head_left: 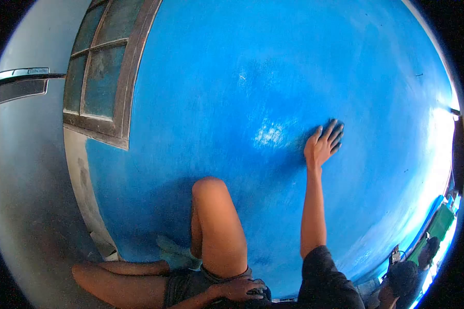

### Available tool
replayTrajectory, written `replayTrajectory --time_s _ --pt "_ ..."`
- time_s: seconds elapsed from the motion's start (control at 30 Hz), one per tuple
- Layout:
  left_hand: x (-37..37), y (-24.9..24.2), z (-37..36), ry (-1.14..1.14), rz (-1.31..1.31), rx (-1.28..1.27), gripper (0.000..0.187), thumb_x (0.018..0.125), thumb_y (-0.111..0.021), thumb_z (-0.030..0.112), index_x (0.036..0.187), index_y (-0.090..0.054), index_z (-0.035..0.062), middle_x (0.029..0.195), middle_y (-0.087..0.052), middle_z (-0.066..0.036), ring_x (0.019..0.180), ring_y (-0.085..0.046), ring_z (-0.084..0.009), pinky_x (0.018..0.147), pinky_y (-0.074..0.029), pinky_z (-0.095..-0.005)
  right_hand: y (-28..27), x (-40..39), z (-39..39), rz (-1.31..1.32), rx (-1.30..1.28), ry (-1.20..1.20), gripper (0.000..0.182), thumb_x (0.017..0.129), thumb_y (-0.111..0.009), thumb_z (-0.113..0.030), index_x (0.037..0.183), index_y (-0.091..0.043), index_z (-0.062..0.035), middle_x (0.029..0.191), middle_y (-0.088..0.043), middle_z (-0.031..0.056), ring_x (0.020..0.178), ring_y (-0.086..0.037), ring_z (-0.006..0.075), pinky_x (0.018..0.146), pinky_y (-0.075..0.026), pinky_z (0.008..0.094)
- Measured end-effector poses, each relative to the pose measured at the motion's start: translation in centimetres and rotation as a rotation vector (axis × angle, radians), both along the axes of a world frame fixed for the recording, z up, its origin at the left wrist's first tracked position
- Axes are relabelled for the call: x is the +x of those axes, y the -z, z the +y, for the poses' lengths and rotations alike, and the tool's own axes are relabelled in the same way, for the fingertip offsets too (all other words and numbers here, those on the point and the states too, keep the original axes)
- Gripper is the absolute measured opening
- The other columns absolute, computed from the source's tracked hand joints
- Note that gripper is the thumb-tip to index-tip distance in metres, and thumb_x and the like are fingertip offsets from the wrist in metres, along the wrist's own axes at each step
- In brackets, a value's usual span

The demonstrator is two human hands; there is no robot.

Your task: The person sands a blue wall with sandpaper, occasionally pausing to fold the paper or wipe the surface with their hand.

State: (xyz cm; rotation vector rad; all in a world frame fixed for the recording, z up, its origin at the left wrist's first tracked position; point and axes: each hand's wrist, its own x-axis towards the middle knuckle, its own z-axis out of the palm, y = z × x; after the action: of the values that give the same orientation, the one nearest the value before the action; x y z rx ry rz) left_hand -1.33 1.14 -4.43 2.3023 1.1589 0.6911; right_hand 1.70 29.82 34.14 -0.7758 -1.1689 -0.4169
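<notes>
My right hand (322, 147) is raised against the blue wall (216, 129), with its fingers spread and pointing up. Its back faces me, so whatever lies under the palm is hidden. Dark shadow borders the fingertips. Low in the view, my left hand (241, 289) rests on my dark shorts (185, 288) at the top of the thigh, its fingers loosely laid and slightly apart. Nothing shows in it. My bent knee (210, 190) stands up close to the wall, while the other leg (123, 286) is folded out to the left.
A wood-framed window (123, 103) is set in the wall at upper left. Below it runs a bare grey edge (80, 175). A small nail-like piece (419, 75) sticks out at upper right. Other people (403, 278) and a green object (441, 222) are at lower right.
</notes>
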Motion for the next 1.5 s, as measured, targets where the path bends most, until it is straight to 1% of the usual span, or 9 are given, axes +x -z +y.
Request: replayTrajectory --time_s 0.33,0.5,0.77,0.97,1.1,1.17,1.27,1.4,1.5 --pt "0.0 2.1 0.8 0.004 -0.007 0.1 0.06 0.099 -0.05 0.053 0.139 -0.05 0.0091 0.122 -0.059 -0.021 0.108 -0.052 -0.0376 0.095 -0.04 -0.0478 -0.8 -4.1 -2.6 0.242 -0.315 -0.037 0.075 0.102 -0.037 -0.05 0.159 -0.012 -0.0082 0.164 -0.007 0.0238 0.15 -0.008 0.0456 0.117 -0.006 0.0628" --pt "-0.1 2.6 1.3 -0.013 0.073 0.02 0.061 0.099 -0.049 0.055 0.14 -0.05 0.009 0.127 -0.057 -0.019 0.112 -0.051 -0.0372 0.099 -0.038 -0.0477 -1.7 -6.9 -3.9 0.171 -0.231 -0.062 0.077 0.101 -0.038 -0.05 0.158 -0.013 -0.0054 0.164 -0.007 0.0247 0.15 -0.007 0.0463 0.117 -0.005 0.0633" --pt "0.0 -1.5 -1.0 0.001 0.025 -0.026 0.06 0.1 -0.048 0.053 0.139 -0.05 0.0076 0.129 -0.057 -0.019 0.111 -0.055 -0.0376 0.101 -0.04 -0.0479 7.0 -6.0 -8.1 -0.982 0.311 -0.15 0.065 0.097 -0.047 -0.041 0.154 -0.033 -0.012 0.161 -0.027 0.0148 0.149 -0.023 0.0368 0.12 -0.01 0.0582" --pt "-0.3 2.1 1.2 0.035 0.068 -0.025 0.059 0.102 -0.042 0.052 0.143 -0.044 0.0099 0.144 -0.048 -0.018 0.127 -0.05 -0.039 0.108 -0.038 -0.0505 7.9 -2.7 -6.9 -1.134 0.327 -0.102 0.063 0.096 -0.05 -0.039 0.154 -0.036 -0.0179 0.16 -0.032 0.01 0.147 -0.03 0.0325 0.12 -0.015 0.0554" --pt "-0.7 2.5 0.9 0.058 0.068 -0.006 0.06 0.102 -0.042 0.052 0.144 -0.043 0.01 0.144 -0.048 -0.019 0.129 -0.048 -0.0379 0.108 -0.038 -0.0496 6.1 -1.6 -6.1 -0.899 0.269 -0.067 0.061 0.096 -0.05 -0.034 0.153 -0.037 -0.0171 0.159 -0.033 0.0137 0.146 -0.029 0.0355 0.12 -0.015 0.055" --pt "-0.4 -1.0 0.0 0.132 -0.175 -0.146 0.052 0.099 -0.053 0.048 0.13 -0.052 0.0061 0.12 -0.061 -0.019 0.111 -0.056 -0.0342 0.093 -0.043 -0.0458 6.1 -0.8 -5.1 -0.803 0.256 -0.058 0.06 0.097 -0.048 -0.031 0.153 -0.037 -0.0152 0.16 -0.03 0.0155 0.147 -0.027 0.0376 0.12 -0.013 0.055" --pt "-0.1 0.5 0.3 0.098 -0.209 -0.114 0.051 0.098 -0.057 0.046 0.129 -0.05 0.0061 0.111 -0.061 -0.02 0.104 -0.057 -0.034 0.09 -0.044 -0.0453 7.5 -0.2 -3.7 -0.483 0.133 -0.038 0.059 0.1 -0.043 -0.031 0.154 -0.034 -0.0103 0.161 -0.026 0.0172 0.149 -0.022 0.0382 0.12 -0.008 0.055" --pt "-0.7 1.8 1.2 0.012 0.04 -0.022 0.049 0.097 -0.059 0.041 0.129 -0.049 0.0063 0.108 -0.061 -0.021 0.098 -0.059 -0.0356 0.088 -0.045 -0.0444 10.1 -0.4 -3.1 -0.261 -0.029 -0.066 0.062 0.101 -0.04 -0.032 0.157 -0.026 -0.0098 0.163 -0.02 0.0175 0.151 -0.016 0.0382 0.12 -0.006 0.0555" --pt "-1.1 5.3 2.5 0.097 -0.014 0.143 0.054 0.098 -0.046 0.055 0.134 -0.052 0.0147 0.122 -0.057 -0.023 0.113 -0.052 -0.0371 0.101 -0.037 -0.0517 11.1 -0.9 -3.9 -0.199 -0.101 -0.081 0.063 0.101 -0.039 -0.034 0.158 -0.023 -0.0092 0.164 -0.017 0.0174 0.152 -0.013 0.0376 0.12 -0.004 0.0555"
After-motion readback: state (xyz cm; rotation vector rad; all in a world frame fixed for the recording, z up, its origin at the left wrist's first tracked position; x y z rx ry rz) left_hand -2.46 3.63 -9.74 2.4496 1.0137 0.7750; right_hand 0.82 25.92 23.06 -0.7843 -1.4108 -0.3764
